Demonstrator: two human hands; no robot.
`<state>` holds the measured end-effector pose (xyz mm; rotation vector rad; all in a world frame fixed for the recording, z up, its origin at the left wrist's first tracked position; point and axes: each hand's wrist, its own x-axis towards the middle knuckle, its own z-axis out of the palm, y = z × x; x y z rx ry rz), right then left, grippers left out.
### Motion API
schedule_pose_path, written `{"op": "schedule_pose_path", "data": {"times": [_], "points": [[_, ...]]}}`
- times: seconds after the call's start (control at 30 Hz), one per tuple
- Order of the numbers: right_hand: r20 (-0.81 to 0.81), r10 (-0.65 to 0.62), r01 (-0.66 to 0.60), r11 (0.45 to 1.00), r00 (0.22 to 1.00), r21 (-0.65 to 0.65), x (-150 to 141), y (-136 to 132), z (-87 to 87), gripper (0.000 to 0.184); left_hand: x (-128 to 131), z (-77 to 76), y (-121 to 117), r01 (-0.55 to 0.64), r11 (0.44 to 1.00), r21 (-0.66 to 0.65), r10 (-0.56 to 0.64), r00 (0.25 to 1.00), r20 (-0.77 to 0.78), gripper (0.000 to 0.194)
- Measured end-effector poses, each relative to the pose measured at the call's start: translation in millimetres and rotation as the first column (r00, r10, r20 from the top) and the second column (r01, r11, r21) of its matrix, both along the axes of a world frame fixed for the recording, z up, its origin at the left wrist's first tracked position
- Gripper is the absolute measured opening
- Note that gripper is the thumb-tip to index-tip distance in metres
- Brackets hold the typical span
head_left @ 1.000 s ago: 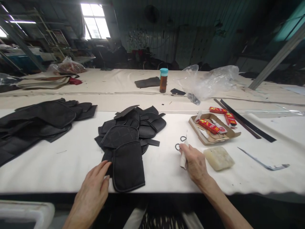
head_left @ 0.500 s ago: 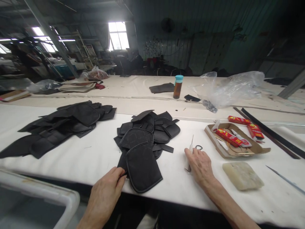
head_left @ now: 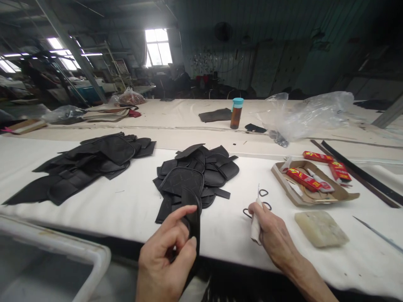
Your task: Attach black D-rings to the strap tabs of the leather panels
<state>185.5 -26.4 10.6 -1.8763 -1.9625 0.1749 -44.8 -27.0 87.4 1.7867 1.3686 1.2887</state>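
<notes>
My left hand (head_left: 166,256) is closed on a black fabric piece (head_left: 192,214), holding it on edge over the near rim of the white table (head_left: 132,209). Just behind it lies a pile of the same black pieces (head_left: 197,174). My right hand (head_left: 272,235) rests on the table to the right, closed round a pair of scissors (head_left: 256,209) with a white-wrapped grip; the dark finger loops and thin blade stick out past my fingers.
A second heap of black pieces (head_left: 85,165) lies at the left. A cardboard tray (head_left: 343,195) with red tubes and a pale block (head_left: 321,228) sit at the right. A brown bottle (head_left: 236,113) and plastic bags (head_left: 311,115) stand farther back. A white bin rim (head_left: 78,251) is near left.
My left hand has picked the front black piece up off the table and turned it on edge. My right hand has shifted slightly nearer with the scissors.
</notes>
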Motion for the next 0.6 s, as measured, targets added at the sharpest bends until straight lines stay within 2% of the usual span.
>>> {"op": "schedule_pose_path", "data": {"times": [0.1,0.2,0.3,0.37,0.43,0.47,0.5,0.6], "points": [[-0.266,0.014,-0.035,0.997,0.964,-0.072,-1,-15,8.7,0.028,19,-3.7,6,0.053,0.987,-0.152,-0.046,0.998,0.048,0.032],[-0.507,0.019,-0.067,0.995,0.862,-0.077,0,-26,17.0,0.02,35,-9.6,16,0.133,0.922,-0.363,-0.107,0.99,0.089,0.029],[-0.584,0.021,0.001,0.999,0.812,0.038,3,-31,20.8,0.013,46,-17.6,27,0.312,0.821,-0.478,-0.234,0.948,0.217,0.022],[-0.603,0.008,0.058,0.994,0.798,0.09,5,-31,21.1,0.008,51,-25.6,33,0.476,0.715,-0.512,-0.326,0.875,0.358,0.017],[-0.597,-0.001,0.1,0.986,0.802,0.132,6,-30,20.1,0.006,56,-35.8,37,0.568,0.626,-0.533,-0.341,0.815,0.468,0.015],[-0.587,-0.001,0.112,0.982,0.81,0.153,5,-29,19.1,0.007,58,-41.1,39,0.57,0.62,-0.539,-0.323,0.811,0.487,0.014],[-0.575,0.004,0.118,0.978,0.818,0.175,4,-29,17.8,0.008,60,-46.1,40,0.545,0.642,-0.54,-0.296,0.825,0.481,0.012],[-0.554,0.047,0.099,0.968,0.831,0.231,-3,-27,12.3,0.01,67,-57.1,44,0.412,0.753,-0.513,-0.214,0.891,0.401,0.015]]}}
